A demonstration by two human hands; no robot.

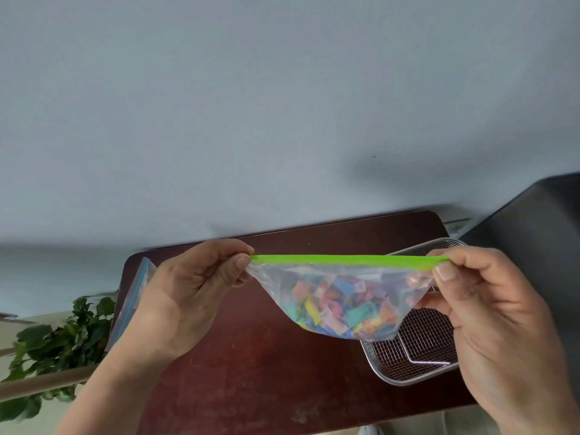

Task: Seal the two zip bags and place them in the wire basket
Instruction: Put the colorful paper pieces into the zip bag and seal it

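Observation:
I hold a clear zip bag point(342, 299) with a green zip strip stretched taut in the air above the table. It is full of small coloured pieces. My left hand point(185, 290) pinches the strip's left end, my right hand point(489, 312) pinches its right end. The green strip looks flat along its length. A second zip bag point(135, 296) with a blue strip lies at the table's left edge, mostly hidden behind my left hand. The wire basket point(417, 350) sits on the table at the right, partly behind the held bag and my right hand.
The dark red-brown table point(251, 372) stands against a pale blue wall. A leafy green plant point(62, 337) is off the table's left side. A dark grey object point(533, 240) rises at the far right behind the basket.

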